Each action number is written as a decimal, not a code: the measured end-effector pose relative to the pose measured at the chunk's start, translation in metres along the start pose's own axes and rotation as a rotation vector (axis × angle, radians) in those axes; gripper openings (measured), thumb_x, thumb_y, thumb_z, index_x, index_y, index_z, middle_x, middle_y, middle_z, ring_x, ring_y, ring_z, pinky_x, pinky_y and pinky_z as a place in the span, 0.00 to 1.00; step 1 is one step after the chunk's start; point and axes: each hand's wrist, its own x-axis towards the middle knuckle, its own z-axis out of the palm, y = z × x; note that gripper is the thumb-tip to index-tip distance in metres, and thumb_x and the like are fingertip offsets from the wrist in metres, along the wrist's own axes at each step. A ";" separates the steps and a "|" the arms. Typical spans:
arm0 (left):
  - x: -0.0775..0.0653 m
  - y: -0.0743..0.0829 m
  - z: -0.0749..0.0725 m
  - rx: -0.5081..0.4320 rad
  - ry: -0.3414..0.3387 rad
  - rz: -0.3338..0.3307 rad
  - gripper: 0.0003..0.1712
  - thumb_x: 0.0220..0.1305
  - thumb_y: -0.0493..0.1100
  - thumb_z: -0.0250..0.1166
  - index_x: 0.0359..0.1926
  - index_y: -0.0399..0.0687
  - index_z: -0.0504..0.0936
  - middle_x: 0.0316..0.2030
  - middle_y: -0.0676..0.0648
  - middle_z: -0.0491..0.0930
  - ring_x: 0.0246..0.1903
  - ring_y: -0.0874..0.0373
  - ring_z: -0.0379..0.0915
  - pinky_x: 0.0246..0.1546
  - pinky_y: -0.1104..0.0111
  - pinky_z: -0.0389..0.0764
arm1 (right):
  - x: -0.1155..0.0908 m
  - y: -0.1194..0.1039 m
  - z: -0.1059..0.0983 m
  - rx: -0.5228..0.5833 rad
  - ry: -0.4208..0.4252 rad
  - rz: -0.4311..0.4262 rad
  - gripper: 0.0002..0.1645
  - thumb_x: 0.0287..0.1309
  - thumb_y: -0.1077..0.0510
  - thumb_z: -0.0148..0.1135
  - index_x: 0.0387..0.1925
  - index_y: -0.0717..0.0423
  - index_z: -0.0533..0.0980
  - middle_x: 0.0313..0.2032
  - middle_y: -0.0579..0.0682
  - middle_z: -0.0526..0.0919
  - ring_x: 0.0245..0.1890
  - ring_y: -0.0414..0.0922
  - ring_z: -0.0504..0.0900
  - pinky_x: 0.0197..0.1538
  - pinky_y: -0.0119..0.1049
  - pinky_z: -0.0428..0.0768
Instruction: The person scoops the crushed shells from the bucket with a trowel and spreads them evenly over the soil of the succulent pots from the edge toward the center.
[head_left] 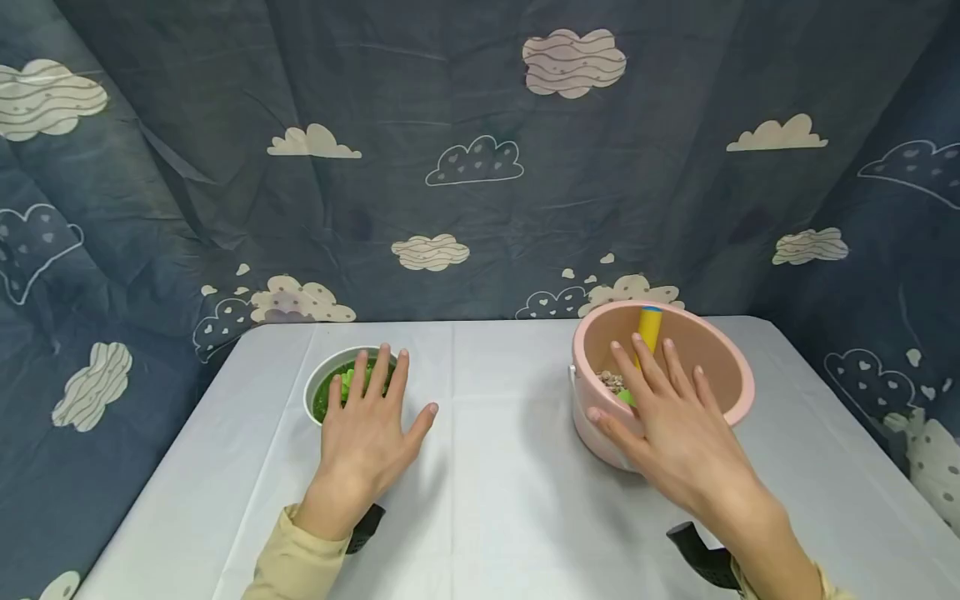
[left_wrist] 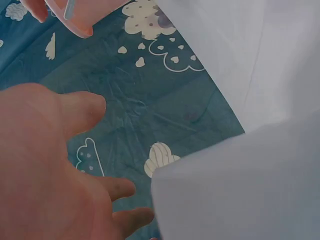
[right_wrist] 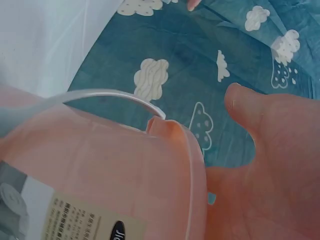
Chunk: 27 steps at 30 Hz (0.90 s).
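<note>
My left hand (head_left: pixel 365 437) hovers palm down with spread, straight fingers, its fingertips in front of a white bowl (head_left: pixel 310 392) at the table's left. Inside that bowl is something green (head_left: pixel 347 382), partly covered by the fingers. On the right stands a pink bucket (head_left: pixel 738 375), and my right hand (head_left: pixel 678 437) is held over its near rim with fingers spread and straight. A yellow cylinder with a blue end (head_left: pixel 649 327) leans inside the bucket. Beside it lie a beige speckled heap (head_left: pixel 611 382) and a bright green piece (head_left: pixel 627 397), partly hidden. Neither hand holds anything.
A white cloth covers the table (head_left: pixel 487 500). Behind and beside it hangs a dark blue curtain (head_left: pixel 390 83) with cloud prints. The bucket's pale handle (right_wrist: pixel 95 93) arches along its side in the right wrist view, above a printed label (right_wrist: pixel 75 215).
</note>
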 end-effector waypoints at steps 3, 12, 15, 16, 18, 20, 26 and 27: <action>0.004 0.000 -0.003 0.009 0.010 0.013 0.46 0.69 0.69 0.49 0.77 0.48 0.55 0.75 0.41 0.50 0.74 0.41 0.40 0.68 0.40 0.46 | 0.001 0.001 -0.004 -0.006 0.000 -0.012 0.53 0.65 0.23 0.37 0.78 0.49 0.42 0.77 0.52 0.35 0.74 0.54 0.25 0.68 0.65 0.32; 0.018 0.010 -0.009 -0.005 -0.012 0.051 0.47 0.69 0.71 0.46 0.78 0.51 0.51 0.76 0.43 0.46 0.75 0.43 0.36 0.69 0.42 0.44 | 0.009 0.010 -0.011 0.000 -0.023 -0.016 0.52 0.66 0.25 0.38 0.79 0.48 0.41 0.77 0.53 0.33 0.74 0.56 0.24 0.68 0.65 0.28; 0.024 0.017 -0.010 -0.005 -0.011 0.074 0.47 0.69 0.72 0.44 0.78 0.52 0.51 0.77 0.44 0.45 0.75 0.44 0.35 0.70 0.44 0.43 | 0.010 0.017 -0.013 -0.009 -0.015 -0.025 0.53 0.66 0.25 0.39 0.79 0.49 0.42 0.77 0.55 0.35 0.74 0.57 0.26 0.68 0.64 0.28; 0.025 0.019 -0.010 -0.005 -0.008 0.082 0.46 0.69 0.72 0.44 0.78 0.52 0.51 0.77 0.45 0.45 0.75 0.45 0.36 0.70 0.44 0.44 | 0.010 0.020 -0.014 -0.012 -0.008 -0.031 0.53 0.66 0.25 0.40 0.78 0.50 0.42 0.77 0.55 0.36 0.74 0.58 0.27 0.68 0.64 0.28; 0.029 0.024 -0.010 -0.008 0.000 0.101 0.46 0.69 0.72 0.43 0.78 0.53 0.50 0.77 0.46 0.45 0.75 0.46 0.36 0.70 0.45 0.44 | 0.011 0.026 -0.015 -0.015 0.013 -0.045 0.53 0.66 0.26 0.42 0.78 0.51 0.42 0.77 0.56 0.37 0.75 0.59 0.30 0.69 0.62 0.27; 0.032 0.029 -0.010 -0.021 0.013 0.121 0.45 0.69 0.71 0.44 0.78 0.54 0.50 0.76 0.46 0.46 0.75 0.47 0.37 0.70 0.45 0.45 | 0.012 0.033 -0.016 -0.015 0.048 -0.063 0.53 0.66 0.27 0.45 0.78 0.52 0.44 0.77 0.56 0.40 0.75 0.59 0.34 0.70 0.59 0.28; 0.041 0.043 -0.006 -0.090 0.082 0.170 0.45 0.69 0.70 0.47 0.78 0.53 0.52 0.76 0.47 0.51 0.75 0.50 0.41 0.70 0.48 0.48 | 0.014 0.050 -0.020 0.011 0.109 -0.117 0.48 0.68 0.34 0.50 0.77 0.54 0.50 0.76 0.58 0.47 0.75 0.58 0.44 0.73 0.54 0.38; 0.042 0.046 -0.004 -0.111 0.091 0.176 0.45 0.69 0.70 0.48 0.77 0.53 0.53 0.75 0.47 0.51 0.74 0.50 0.42 0.70 0.48 0.49 | 0.015 0.052 -0.022 0.029 0.104 -0.116 0.47 0.68 0.35 0.51 0.77 0.53 0.50 0.76 0.57 0.48 0.74 0.59 0.45 0.73 0.56 0.41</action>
